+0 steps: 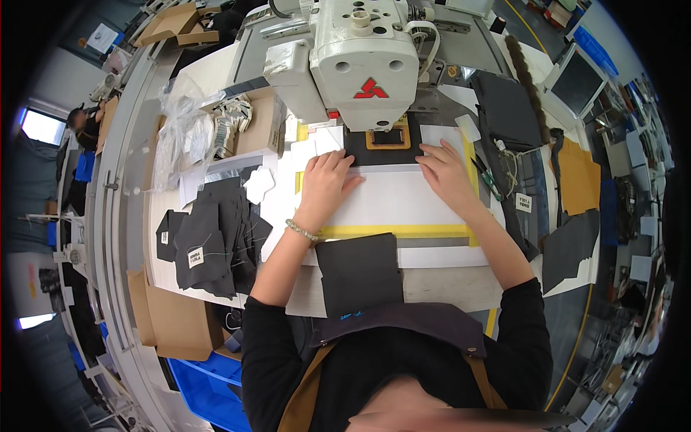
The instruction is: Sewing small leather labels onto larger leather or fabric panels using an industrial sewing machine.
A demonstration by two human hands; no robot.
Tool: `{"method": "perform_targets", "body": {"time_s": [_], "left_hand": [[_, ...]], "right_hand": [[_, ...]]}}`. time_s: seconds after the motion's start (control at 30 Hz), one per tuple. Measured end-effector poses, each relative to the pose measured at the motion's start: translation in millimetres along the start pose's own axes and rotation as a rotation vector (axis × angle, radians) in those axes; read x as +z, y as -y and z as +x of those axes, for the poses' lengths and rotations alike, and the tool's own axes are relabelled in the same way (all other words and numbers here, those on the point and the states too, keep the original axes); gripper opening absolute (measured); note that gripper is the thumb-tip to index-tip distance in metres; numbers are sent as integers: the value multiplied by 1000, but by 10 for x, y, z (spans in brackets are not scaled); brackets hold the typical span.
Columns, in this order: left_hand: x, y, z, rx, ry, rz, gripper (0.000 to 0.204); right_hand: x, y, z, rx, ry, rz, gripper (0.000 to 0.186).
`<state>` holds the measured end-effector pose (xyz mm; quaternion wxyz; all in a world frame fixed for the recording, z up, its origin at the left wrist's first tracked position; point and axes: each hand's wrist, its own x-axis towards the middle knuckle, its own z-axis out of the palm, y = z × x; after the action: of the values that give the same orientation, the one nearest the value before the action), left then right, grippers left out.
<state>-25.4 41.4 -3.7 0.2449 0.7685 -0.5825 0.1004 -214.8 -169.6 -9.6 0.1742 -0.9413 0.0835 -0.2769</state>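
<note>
A dark fabric piece [360,155] lies under the yellow-edged clamp [389,138] of a white sewing machine [360,65]. In front of it is a white panel [389,198] with yellow tape [392,231] along its near edge. My left hand [327,183] rests on the panel's far left, fingertips at the dark fabric and thumb apart. On the far right side, my right hand [448,176] lies with fingers stretched beside the fabric. Neither hand visibly grips anything. A separate dark panel [360,272] lies at the table's near edge, between my forearms.
Dark cut pieces [209,237], some with pale labels, are piled at left. Behind them stand a cardboard box [266,126] of small bundles and a clear plastic bag [180,133]. Green-handled snips [491,183], dark fabric [507,108] and a brown piece [579,176] lie at right.
</note>
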Motion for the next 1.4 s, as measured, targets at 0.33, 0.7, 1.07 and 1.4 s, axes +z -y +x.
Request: {"method": "perform_targets", "body": {"time_s": [0.33, 0.7, 1.07, 1.4], "left_hand": [[25, -49, -17, 31, 67, 60, 39], [26, -88, -9, 11, 125, 8, 42], [-22, -107, -17, -8, 157, -12, 44], [-80, 19, -31, -98, 95, -25, 43]], "right_hand": [[-45, 68, 34, -74, 36, -93, 27], [-34, 25, 12, -99, 76, -233, 27], [-43, 37, -19, -77, 67, -225, 29], [-96, 31, -67, 32, -20, -135, 19]]}}
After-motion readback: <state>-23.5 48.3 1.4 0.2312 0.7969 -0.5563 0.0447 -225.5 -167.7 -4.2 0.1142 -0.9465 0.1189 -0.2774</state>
